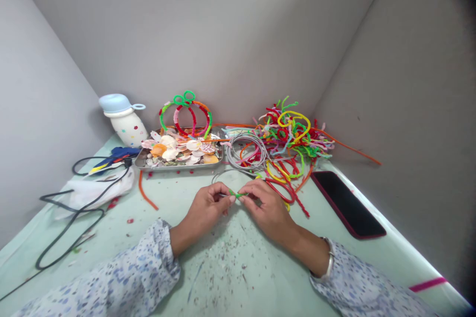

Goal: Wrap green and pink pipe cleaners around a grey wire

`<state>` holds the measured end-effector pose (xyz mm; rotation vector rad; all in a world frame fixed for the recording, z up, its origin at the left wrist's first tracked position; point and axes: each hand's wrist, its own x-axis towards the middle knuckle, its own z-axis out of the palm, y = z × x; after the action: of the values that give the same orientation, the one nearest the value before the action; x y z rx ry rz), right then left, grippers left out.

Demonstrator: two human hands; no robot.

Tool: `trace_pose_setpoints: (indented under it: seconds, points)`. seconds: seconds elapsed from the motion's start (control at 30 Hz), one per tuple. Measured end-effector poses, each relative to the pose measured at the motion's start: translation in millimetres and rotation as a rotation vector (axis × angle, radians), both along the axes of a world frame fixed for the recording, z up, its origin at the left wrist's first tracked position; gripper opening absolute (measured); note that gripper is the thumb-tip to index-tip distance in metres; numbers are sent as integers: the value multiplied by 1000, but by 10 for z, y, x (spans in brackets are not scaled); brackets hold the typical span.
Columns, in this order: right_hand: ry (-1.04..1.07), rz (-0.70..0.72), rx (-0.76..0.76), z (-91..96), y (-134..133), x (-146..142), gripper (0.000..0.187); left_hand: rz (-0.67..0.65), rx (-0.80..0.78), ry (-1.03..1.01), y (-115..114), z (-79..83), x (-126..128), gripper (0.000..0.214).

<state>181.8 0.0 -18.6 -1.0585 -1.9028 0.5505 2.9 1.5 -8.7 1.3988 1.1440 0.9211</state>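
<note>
My left hand and my right hand meet at the middle of the pale green table. Both pinch a short green pipe cleaner wound on a thin grey wire between their fingertips. The fingers of each hand are closed on it. Just beyond my right hand lies a tangle of red and yellow pipe cleaners. A coil of grey wire sits behind the hands.
A metal tray of shells stands at the back, with a pipe-cleaner pumpkin shape behind it. A heap of coloured pipe cleaners lies back right. A dark phone lies on the right. A glue gun, black cable and white bottle are on the left.
</note>
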Motion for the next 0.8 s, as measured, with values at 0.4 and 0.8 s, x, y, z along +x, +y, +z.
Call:
trace_pose_setpoints:
  seconds: [0.4,0.8]
  points:
    - [-4,-3,-1,-28,7,3,13,28,25,54,-6,-30,17,19]
    - [255,-237,-53,-27,59,50,28,120,33,-111,37,55,-36,24]
